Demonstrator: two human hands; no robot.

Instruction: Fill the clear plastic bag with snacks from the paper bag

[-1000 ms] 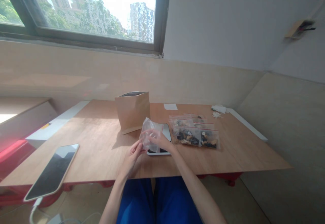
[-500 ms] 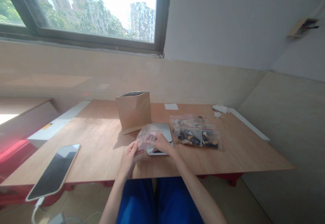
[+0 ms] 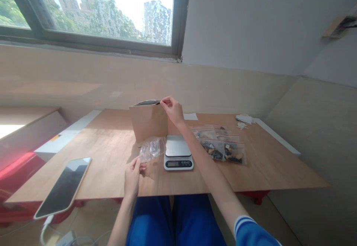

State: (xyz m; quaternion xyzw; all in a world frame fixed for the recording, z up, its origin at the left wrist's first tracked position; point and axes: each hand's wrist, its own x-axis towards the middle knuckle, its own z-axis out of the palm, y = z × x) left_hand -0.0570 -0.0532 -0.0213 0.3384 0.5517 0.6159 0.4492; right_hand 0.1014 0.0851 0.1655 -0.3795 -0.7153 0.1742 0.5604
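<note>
My left hand [image 3: 133, 175] is closed on the edge of a clear plastic bag [image 3: 152, 149], which looks empty and is held just left of the scale. With fingers pinched, my right hand [image 3: 172, 109] is at the top right corner of a brown paper pouch [image 3: 147, 122]. The pouch stands upright with its dark mouth parted. A small digital kitchen scale [image 3: 178, 149] with a steel plate lies below my right forearm, nothing on it. Whether my right fingers hold anything besides the pouch's rim cannot be made out.
Several zip bags of dark and tan pieces [image 3: 234, 153] lie right of the scale, partly behind my forearm. A phone [image 3: 64, 188] on a cable lies at the table's left front. White paper [image 3: 190, 116] and crumpled scraps [image 3: 244, 119] lie along the back.
My right hand has let go of the clear bag and moved up to the pouch's rim. My left hand has drawn the bag left, off the scale, whose display now shows.
</note>
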